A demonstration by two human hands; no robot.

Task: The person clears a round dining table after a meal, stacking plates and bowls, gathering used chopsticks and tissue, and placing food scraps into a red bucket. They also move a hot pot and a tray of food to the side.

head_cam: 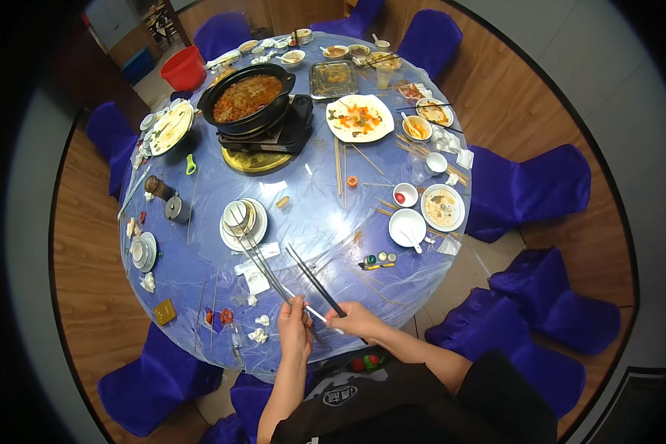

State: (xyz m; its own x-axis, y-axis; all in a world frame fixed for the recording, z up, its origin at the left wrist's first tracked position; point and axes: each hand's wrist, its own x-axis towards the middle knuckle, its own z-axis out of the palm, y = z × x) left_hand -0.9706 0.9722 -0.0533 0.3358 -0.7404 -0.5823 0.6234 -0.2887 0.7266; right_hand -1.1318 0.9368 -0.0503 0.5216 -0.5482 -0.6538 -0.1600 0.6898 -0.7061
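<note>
My left hand (294, 328) grips a bundle of long dark chopsticks (262, 263), whose tips reach out over a stack of white bowls and a plate (244, 223). In my right hand (351, 321) is a pair of black chopsticks (315, 279) pointing away from me. A thin white stick (317, 314) runs between the two hands, its near end by my right fingers; what it is made of I cannot tell. Both hands hover close together over the near edge of the round table (311, 222), which is covered with clear plastic film over blue.
A black pot of red broth (248, 99) sits on a portable stove (266, 136) at the back left. Used plates, bowls (407, 227), wooden skewers (338, 169) and crumpled tissues (258, 335) litter the table. Purple-covered chairs (527, 188) surround it; a red bin (183, 67) stands behind.
</note>
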